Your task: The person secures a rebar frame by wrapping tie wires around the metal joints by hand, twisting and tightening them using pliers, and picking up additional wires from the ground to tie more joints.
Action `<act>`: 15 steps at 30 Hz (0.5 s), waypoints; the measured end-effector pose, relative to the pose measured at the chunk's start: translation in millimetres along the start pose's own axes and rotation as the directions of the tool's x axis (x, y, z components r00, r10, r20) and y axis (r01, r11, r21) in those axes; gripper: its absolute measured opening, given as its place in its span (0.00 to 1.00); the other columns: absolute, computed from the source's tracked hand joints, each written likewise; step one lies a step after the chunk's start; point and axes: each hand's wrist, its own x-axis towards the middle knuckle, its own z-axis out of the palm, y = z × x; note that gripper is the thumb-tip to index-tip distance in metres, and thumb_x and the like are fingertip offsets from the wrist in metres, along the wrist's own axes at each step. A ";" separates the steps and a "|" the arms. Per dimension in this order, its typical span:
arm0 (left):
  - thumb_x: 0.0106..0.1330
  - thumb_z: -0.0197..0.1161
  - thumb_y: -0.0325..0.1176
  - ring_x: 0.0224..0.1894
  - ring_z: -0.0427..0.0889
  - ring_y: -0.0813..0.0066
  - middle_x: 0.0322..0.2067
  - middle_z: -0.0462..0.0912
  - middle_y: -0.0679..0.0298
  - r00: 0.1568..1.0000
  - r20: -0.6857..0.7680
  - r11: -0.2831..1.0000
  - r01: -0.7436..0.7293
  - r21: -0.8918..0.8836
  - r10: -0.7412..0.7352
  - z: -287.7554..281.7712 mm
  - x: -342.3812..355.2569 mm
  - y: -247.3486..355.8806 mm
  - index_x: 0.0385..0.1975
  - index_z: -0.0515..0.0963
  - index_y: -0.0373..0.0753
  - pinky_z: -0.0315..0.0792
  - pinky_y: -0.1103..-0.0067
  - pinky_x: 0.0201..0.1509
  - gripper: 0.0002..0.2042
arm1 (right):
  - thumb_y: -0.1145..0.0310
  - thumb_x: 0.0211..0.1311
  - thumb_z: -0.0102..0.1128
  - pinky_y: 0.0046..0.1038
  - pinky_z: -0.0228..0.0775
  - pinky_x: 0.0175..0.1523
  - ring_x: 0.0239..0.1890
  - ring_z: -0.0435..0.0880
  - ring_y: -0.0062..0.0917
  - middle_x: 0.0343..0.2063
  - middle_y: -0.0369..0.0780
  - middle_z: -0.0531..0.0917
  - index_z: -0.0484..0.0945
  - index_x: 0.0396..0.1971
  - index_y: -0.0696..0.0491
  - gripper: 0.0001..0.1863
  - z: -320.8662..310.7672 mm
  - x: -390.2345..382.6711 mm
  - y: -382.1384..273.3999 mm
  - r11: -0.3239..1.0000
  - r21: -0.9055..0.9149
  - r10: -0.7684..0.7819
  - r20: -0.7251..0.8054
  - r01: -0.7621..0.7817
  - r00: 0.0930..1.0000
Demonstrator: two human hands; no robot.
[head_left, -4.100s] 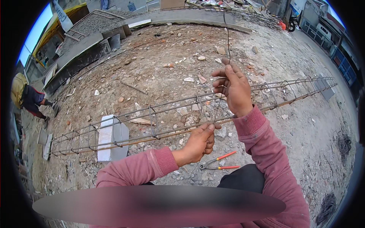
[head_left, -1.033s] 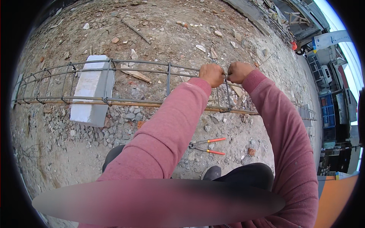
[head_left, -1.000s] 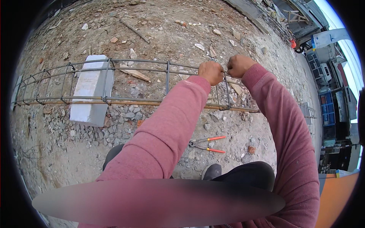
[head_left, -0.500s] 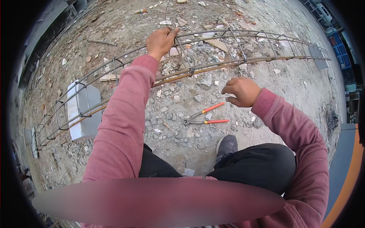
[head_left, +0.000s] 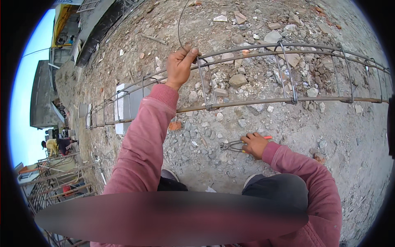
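Two bare hands showed in the head view. The left hand [head_left: 180,66] pinched a dark wire [head_left: 179,29] between thumb and forefinger at the far side of the steel cage [head_left: 293,100]. Nearer the person, the right hand [head_left: 255,145] covered the pliers [head_left: 224,146] on stony ground [head_left: 197,162]; whether its fingers were clamped, I couldn't tell.

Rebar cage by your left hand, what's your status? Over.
Left hand: grip pinching thin wire at rebar cage. Right hand: on red-handled pincers. Rubble around the pincers.
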 end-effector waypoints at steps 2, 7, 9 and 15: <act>0.61 0.60 0.39 0.22 0.70 0.87 0.18 0.77 0.70 0.999 0.016 0.999 0.033 0.037 -0.034 3.0 2.8 1.5 0.25 0.80 0.35 0.64 0.86 0.27 0.12 | 0.68 0.36 0.63 0.35 0.62 0.47 0.46 0.70 0.31 0.42 0.40 0.73 0.81 0.32 0.48 0.16 -9.0 3.0 -4.9 0.998 -0.060 0.019 0.004 -0.019 1.000; 0.60 0.61 0.38 0.22 0.68 0.88 0.17 0.75 0.73 0.991 0.098 0.996 0.090 -0.003 -0.089 -3.9 1.8 12.1 0.23 0.79 0.36 0.63 0.86 0.27 0.11 | 0.70 0.37 0.59 0.32 0.67 0.39 0.36 0.74 0.30 0.33 0.39 0.75 0.78 0.34 0.51 0.17 -34.8 0.1 -8.1 0.900 0.425 0.095 0.022 -0.096 0.995; 0.59 0.61 0.37 0.22 0.68 0.88 0.17 0.74 0.73 0.984 0.143 0.994 0.107 -0.017 -0.103 -3.7 2.3 14.8 0.21 0.78 0.36 0.62 0.87 0.26 0.11 | 0.72 0.39 0.59 0.30 0.68 0.37 0.34 0.74 0.27 0.30 0.38 0.75 0.75 0.37 0.51 0.18 -39.8 -4.7 -21.3 0.643 0.732 0.108 0.204 -0.225 0.973; 0.56 0.62 0.45 0.18 0.66 0.86 0.13 0.71 0.72 0.989 0.126 0.990 0.063 0.124 -0.079 2.4 11.6 -14.3 0.18 0.76 0.39 0.60 0.83 0.23 0.15 | 0.82 0.46 0.50 0.21 0.68 0.35 0.34 0.75 0.17 0.28 0.35 0.74 0.69 0.42 0.53 0.19 -50.0 -77.1 -51.3 0.023 0.923 0.190 0.373 -0.384 0.908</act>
